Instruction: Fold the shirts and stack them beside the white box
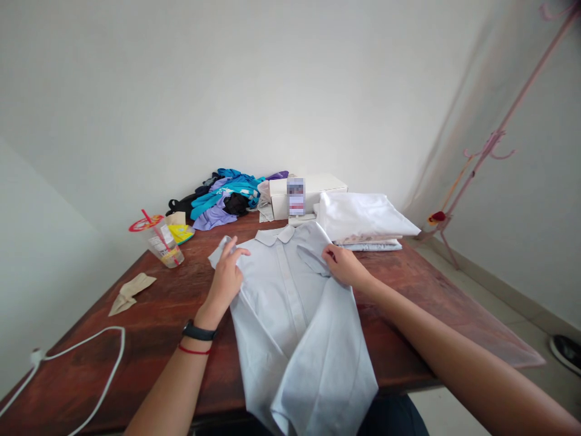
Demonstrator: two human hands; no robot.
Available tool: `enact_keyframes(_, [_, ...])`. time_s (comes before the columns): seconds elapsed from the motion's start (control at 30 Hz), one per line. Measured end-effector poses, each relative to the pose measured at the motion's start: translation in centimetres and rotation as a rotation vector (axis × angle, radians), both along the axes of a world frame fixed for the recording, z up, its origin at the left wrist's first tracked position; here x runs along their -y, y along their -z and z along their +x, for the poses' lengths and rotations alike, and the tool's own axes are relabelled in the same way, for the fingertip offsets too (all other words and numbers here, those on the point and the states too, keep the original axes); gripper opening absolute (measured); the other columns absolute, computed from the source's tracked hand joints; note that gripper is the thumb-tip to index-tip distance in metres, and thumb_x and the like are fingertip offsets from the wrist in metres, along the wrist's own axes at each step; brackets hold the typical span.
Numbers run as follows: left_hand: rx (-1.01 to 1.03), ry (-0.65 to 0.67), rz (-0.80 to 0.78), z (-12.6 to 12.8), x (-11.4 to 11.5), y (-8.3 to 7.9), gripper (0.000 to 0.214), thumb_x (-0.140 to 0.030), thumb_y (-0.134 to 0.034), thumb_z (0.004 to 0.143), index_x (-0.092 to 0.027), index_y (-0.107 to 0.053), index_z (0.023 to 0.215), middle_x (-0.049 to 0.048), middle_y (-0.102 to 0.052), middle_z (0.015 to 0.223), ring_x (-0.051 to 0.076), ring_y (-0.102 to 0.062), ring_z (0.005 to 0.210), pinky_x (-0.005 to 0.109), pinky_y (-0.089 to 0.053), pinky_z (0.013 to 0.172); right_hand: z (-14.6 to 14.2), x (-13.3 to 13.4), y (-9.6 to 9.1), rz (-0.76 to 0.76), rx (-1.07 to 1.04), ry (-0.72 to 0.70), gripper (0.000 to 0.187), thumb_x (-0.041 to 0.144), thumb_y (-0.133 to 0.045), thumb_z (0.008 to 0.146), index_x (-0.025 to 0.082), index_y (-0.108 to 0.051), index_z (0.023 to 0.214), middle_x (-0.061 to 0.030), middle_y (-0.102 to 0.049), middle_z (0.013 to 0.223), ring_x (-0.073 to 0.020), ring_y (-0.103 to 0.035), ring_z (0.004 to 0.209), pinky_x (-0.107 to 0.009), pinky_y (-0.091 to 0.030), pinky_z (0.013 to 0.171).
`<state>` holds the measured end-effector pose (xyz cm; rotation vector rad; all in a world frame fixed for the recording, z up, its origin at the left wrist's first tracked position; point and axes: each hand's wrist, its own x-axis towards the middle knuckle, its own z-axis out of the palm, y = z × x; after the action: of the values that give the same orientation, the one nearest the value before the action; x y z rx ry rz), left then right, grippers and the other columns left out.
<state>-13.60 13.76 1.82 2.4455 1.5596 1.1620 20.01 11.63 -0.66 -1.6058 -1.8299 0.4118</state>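
A light grey collared shirt (290, 290) with a button front lies front up on the table, its lower part hanging over the near edge. At the sleeve on the left, my left hand (229, 266) rests against the cloth with its fingers apart. My right hand (342, 263) has its fingers closed on the short sleeve at the right side. The collar points away from me, and the lower front is bunched in loose folds. A dark band and a red string circle my left wrist.
Behind the shirt stand a white box (318, 195) and a stack of folded clothes (363, 218). A heap of clothes (227, 197) lies back left, near a plastic cup (164, 245). A napkin (131, 292) and white cable (118, 357) lie left. A pink coat rack (492, 142) stands right.
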Motion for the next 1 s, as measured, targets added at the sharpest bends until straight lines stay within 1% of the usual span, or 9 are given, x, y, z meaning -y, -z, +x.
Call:
enact_keyframes(0.17, [0.245, -0.301, 0.468, -2.5, 0.2, -2.8, 0.046, 0.012, -0.040, 0.068, -0.017, -0.068, 0.091, 0.0099, -0.055, 0.142, 0.028, -0.047, 0.139, 0.047, -0.034, 0.120, 0.7, -0.5, -0.8, 0.169, -0.586, 0.077, 0.021, 0.044, -0.050, 0.094, 0.024, -0.051, 0.086, 0.0049, -0.051, 0.063, -0.0147, -0.052, 0.053, -0.026, -0.041, 0.052])
enact_keyframes(0.3, [0.216, -0.377, 0.547, -2.6, 0.4, -3.2, 0.043, 0.009, -0.044, 0.073, -0.015, -0.070, 0.097, 0.0111, -0.048, 0.148, 0.034, -0.031, 0.148, 0.056, -0.022, 0.123, 0.9, -0.5, -2.2, 0.243, -1.016, 0.102, 0.031, 0.052, -0.064, 0.082, 0.025, -0.051, 0.083, 0.0080, -0.045, 0.061, -0.0107, -0.045, 0.049, -0.022, -0.039, 0.045])
enact_keyframes(0.37, [0.209, -0.282, 0.542, -1.5, 0.6, -2.7, 0.039, 0.004, -0.045, 0.079, -0.017, -0.070, 0.101, 0.0108, -0.051, 0.146, 0.032, -0.032, 0.148, 0.054, -0.023, 0.123, 0.9, -0.3, -2.9, 0.204, -1.200, 0.104, 0.035, 0.051, -0.071, 0.076, 0.025, -0.049, 0.083, 0.0093, -0.045, 0.060, -0.0096, -0.045, 0.047, -0.020, -0.038, 0.042])
enact_keyframes(0.43, [0.200, -0.062, 0.420, 0.3, 1.1, -1.8, 0.034, -0.003, -0.046, 0.087, -0.019, -0.068, 0.107, 0.0100, -0.060, 0.136, 0.028, -0.048, 0.138, 0.047, -0.036, 0.118, 0.9, -0.2, -3.3, 0.156, -1.320, 0.087, 0.038, 0.048, -0.076, 0.071, 0.025, -0.049, 0.082, 0.0100, -0.047, 0.060, -0.0087, -0.045, 0.046, -0.019, -0.040, 0.041])
enact_keyframes(0.53, [0.169, 0.259, 0.037, 2.9, 2.2, -0.2, 0.028, -0.016, -0.045, 0.096, -0.022, -0.066, 0.114, 0.0075, -0.071, 0.115, 0.021, -0.067, 0.108, 0.035, -0.053, 0.095, 0.8, 0.1, -3.5, 0.125, -1.397, 0.042, 0.041, 0.045, -0.082, 0.067, 0.024, -0.050, 0.080, 0.0096, -0.050, 0.062, -0.0080, -0.048, 0.048, -0.019, -0.046, 0.042])
enact_keyframes(0.6, [0.182, 0.378, -0.215, 4.2, 2.8, 0.8, 0.026, -0.025, -0.046, 0.099, -0.022, -0.066, 0.114, 0.0072, -0.074, 0.105, 0.020, -0.071, 0.094, 0.030, -0.055, 0.082, 0.4, 0.2, -3.4, 0.111, -1.408, 0.012, 0.042, 0.045, -0.084, 0.066, 0.023, -0.051, 0.081, 0.0090, -0.053, 0.065, -0.0086, -0.051, 0.050, -0.020, -0.050, 0.043])
enact_keyframes(0.77, [0.404, 0.425, -0.537, 4.1, 2.5, 1.6, 0.037, -0.048, -0.048, 0.100, -0.020, -0.064, 0.118, 0.0098, -0.072, 0.101, 0.021, -0.071, 0.086, 0.030, -0.054, 0.074, -1.8, 0.3, -5.4, 0.020, -1.390, -0.075, 0.040, 0.044, -0.084, 0.069, 0.023, -0.052, 0.081, 0.0073, -0.057, 0.068, -0.0100, -0.057, 0.055, -0.022, -0.055, 0.048])
enact_keyframes(0.93, [0.890, 0.466, -1.021, 3.0, 1.7, 1.2, 0.068, -0.071, -0.045, 0.093, -0.020, -0.053, 0.137, 0.0135, -0.071, 0.113, 0.028, -0.072, 0.095, 0.037, -0.056, 0.075, -8.5, -1.0, -11.6, -0.003, -1.337, -0.306, 0.029, 0.037, -0.077, 0.079, 0.022, -0.053, 0.079, 0.0055, -0.060, 0.072, -0.0111, -0.061, 0.066, -0.022, -0.055, 0.060])
enact_keyframes(1.0, [1.052, 0.517, -1.103, 3.2, 1.8, 0.9, 0.069, -0.071, -0.048, 0.092, -0.016, -0.058, 0.133, 0.0132, -0.073, 0.109, 0.030, -0.071, 0.095, 0.040, -0.057, 0.078, -12.6, -2.0, -13.7, -0.054, -1.346, -0.419, 0.025, 0.034, -0.074, 0.082, 0.023, -0.052, 0.079, 0.0055, -0.061, 0.073, -0.0116, -0.062, 0.067, -0.024, -0.055, 0.065])
